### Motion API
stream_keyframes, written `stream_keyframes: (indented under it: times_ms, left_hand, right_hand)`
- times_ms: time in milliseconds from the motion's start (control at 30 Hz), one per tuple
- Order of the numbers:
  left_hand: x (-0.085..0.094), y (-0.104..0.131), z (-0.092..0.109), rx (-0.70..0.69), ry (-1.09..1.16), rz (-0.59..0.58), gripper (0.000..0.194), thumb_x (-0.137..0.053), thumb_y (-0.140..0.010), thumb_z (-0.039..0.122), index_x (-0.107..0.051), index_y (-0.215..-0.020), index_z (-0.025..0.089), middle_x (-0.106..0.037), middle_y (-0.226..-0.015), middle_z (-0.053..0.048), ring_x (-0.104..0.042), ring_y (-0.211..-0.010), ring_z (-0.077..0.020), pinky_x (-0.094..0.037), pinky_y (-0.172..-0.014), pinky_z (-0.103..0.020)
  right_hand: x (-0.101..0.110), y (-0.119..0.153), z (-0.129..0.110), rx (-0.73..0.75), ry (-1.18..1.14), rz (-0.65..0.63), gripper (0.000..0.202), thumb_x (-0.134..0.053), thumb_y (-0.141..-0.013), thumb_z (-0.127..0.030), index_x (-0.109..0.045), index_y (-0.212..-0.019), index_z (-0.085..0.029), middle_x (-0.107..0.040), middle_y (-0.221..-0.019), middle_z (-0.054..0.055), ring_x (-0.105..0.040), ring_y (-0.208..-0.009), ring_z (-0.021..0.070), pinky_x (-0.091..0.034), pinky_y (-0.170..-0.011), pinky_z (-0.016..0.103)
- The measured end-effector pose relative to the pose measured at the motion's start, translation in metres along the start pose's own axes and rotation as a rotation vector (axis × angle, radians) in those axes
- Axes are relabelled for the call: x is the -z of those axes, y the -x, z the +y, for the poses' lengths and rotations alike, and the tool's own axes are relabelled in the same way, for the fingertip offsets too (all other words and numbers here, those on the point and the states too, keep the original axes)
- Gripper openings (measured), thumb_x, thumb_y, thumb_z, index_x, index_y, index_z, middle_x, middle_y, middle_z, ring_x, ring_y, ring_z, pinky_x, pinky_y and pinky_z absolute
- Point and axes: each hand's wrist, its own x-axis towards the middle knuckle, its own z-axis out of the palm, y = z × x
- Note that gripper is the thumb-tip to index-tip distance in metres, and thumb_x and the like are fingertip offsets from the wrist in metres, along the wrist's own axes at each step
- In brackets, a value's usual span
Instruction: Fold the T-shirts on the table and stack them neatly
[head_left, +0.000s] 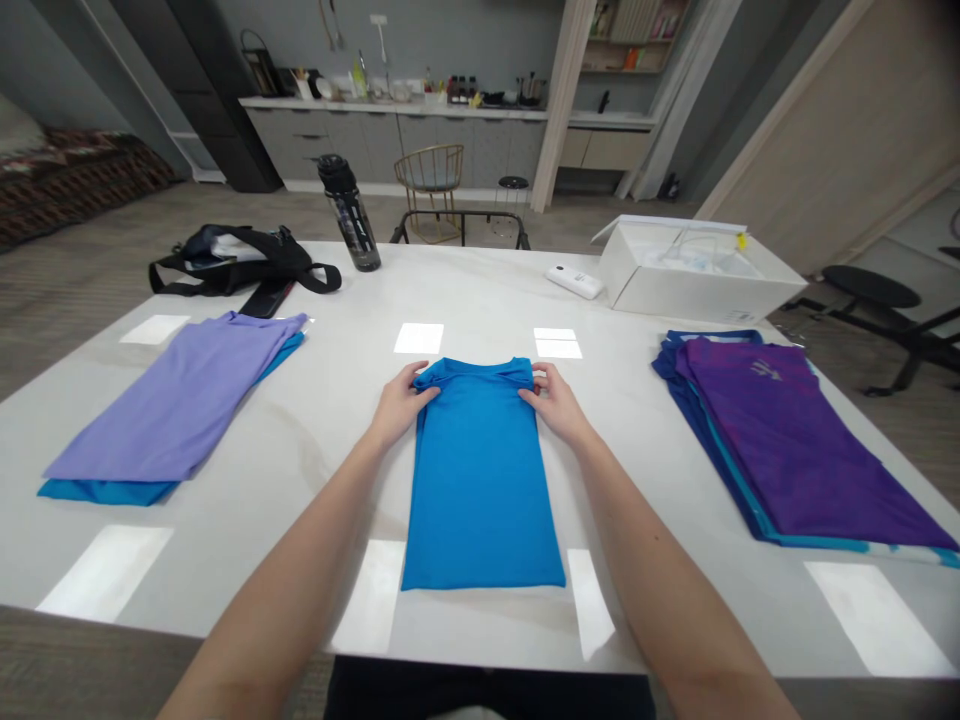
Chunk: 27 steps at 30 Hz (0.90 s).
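Observation:
A blue shirt (484,480), folded into a long rectangle, lies flat on the white table in front of me, its collar end away from me. My left hand (403,402) pinches the far left corner of the shirt between thumb and fingers. At the far right corner, my right hand (553,396) grips the cloth the same way. To the left rests a folded lavender garment (180,400) on top of a blue one (112,491). On the right is a stack with a folded purple shirt (810,450) over dark blue and light blue garments.
Along the table's far side are a black bag (240,258), a phone (266,298), a dark drink bottle (351,215), a small white device (574,281) and an open white box (694,280). Beyond the white table (322,560) stand chairs and a kitchen counter (450,108).

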Motion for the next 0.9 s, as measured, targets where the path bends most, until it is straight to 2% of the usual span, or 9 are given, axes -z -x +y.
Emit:
stream_keyframes:
  times_ms: [67,100,167,267,400,533,700,800,900]
  left_hand:
    - [0.001,-0.002,0.002,0.009,-0.040,-0.057,0.041,-0.069,-0.079,0.044,-0.069,-0.112,0.021,-0.074,-0.106,-0.004,-0.068,-0.095,-0.0243,-0.052,-0.089,-0.037]
    - [0.001,-0.002,0.003,0.007,-0.076,-0.078,0.034,-0.068,-0.079,0.045,-0.071,-0.103,0.020,-0.074,-0.101,-0.004,-0.067,-0.094,-0.0248,-0.052,-0.089,-0.037]
    - [0.001,-0.002,0.005,-0.005,-0.128,-0.091,0.028,-0.067,-0.080,0.046,-0.071,-0.091,0.020,-0.072,-0.093,-0.003,-0.067,-0.091,-0.0249,-0.051,-0.087,-0.036]
    - [0.001,0.002,0.008,-0.058,-0.079,-0.097,0.029,-0.062,-0.085,0.045,-0.070,-0.098,0.021,-0.072,-0.093,-0.002,-0.066,-0.092,-0.0234,-0.051,-0.085,-0.034]
    - [-0.006,0.010,0.016,-0.153,-0.003,-0.074,0.029,-0.059,-0.090,0.043,-0.068,-0.105,0.021,-0.072,-0.097,-0.001,-0.066,-0.092,-0.0212,-0.051,-0.087,-0.032]
    - [-0.019,0.015,0.031,-0.173,0.067,-0.015,0.032,-0.055,-0.092,0.042,-0.066,-0.113,0.021,-0.072,-0.111,-0.003,-0.065,-0.104,-0.0213,-0.050,-0.097,-0.033]
    - [-0.029,0.026,0.064,-0.159,0.048,0.049,0.034,-0.051,-0.093,0.044,-0.065,-0.114,0.021,-0.071,-0.108,-0.003,-0.064,-0.104,-0.0221,-0.051,-0.096,-0.033]
    - [-0.036,0.040,0.096,-0.219,0.042,0.026,0.034,-0.050,-0.094,0.043,-0.065,-0.116,0.022,-0.071,-0.111,-0.003,-0.064,-0.105,-0.0222,-0.050,-0.097,-0.033]
    - [-0.050,0.059,0.133,-0.307,0.047,-0.037,0.032,-0.052,-0.096,0.040,-0.066,-0.119,0.024,-0.072,-0.112,-0.001,-0.065,-0.105,-0.0218,-0.049,-0.099,-0.033]
  right_hand:
    - [0.002,-0.001,-0.001,0.007,-0.009,-0.015,0.058,-0.063,-0.082,-0.043,-0.053,-0.135,-0.023,-0.067,-0.085,-0.001,-0.059,-0.078,0.0212,-0.049,-0.081,0.036]
    - [0.003,-0.002,-0.002,0.013,0.007,-0.034,0.054,-0.063,-0.081,-0.043,-0.058,-0.130,-0.022,-0.067,-0.084,0.000,-0.059,-0.079,0.0213,-0.048,-0.081,0.035]
    - [0.004,-0.001,-0.005,0.015,0.057,-0.078,0.038,-0.063,-0.081,-0.045,-0.070,-0.110,-0.022,-0.065,-0.081,0.000,-0.059,-0.078,0.0215,-0.048,-0.079,0.035]
    - [0.004,0.001,-0.009,0.012,0.133,-0.093,0.031,-0.062,-0.084,-0.050,-0.073,-0.089,-0.021,-0.065,-0.078,0.001,-0.059,-0.077,0.0219,-0.048,-0.077,0.034]
    - [0.000,0.004,-0.011,0.018,0.167,-0.047,0.032,-0.056,-0.090,-0.049,-0.075,-0.099,-0.024,-0.073,-0.089,0.002,-0.064,-0.087,0.0241,-0.050,-0.085,0.036]
    - [-0.003,0.008,-0.015,0.048,0.032,0.005,0.035,-0.050,-0.093,-0.045,-0.073,-0.107,-0.023,-0.075,-0.104,0.004,-0.066,-0.098,0.0248,-0.051,-0.091,0.038]
    - [0.004,0.038,-0.021,0.043,-0.183,0.162,0.039,-0.049,-0.092,-0.050,-0.069,-0.108,-0.021,-0.073,-0.102,0.006,-0.066,-0.095,0.0243,-0.054,-0.084,0.037]
    - [0.020,0.074,-0.027,0.016,-0.286,0.260,0.038,-0.053,-0.091,-0.053,-0.067,-0.107,-0.021,-0.072,-0.095,0.006,-0.065,-0.085,0.0228,-0.054,-0.074,0.034]
    - [0.045,0.117,-0.037,-0.002,-0.323,0.350,0.035,-0.056,-0.092,-0.053,-0.067,-0.104,-0.022,-0.070,-0.088,0.004,-0.063,-0.078,0.0213,-0.052,-0.067,0.031]
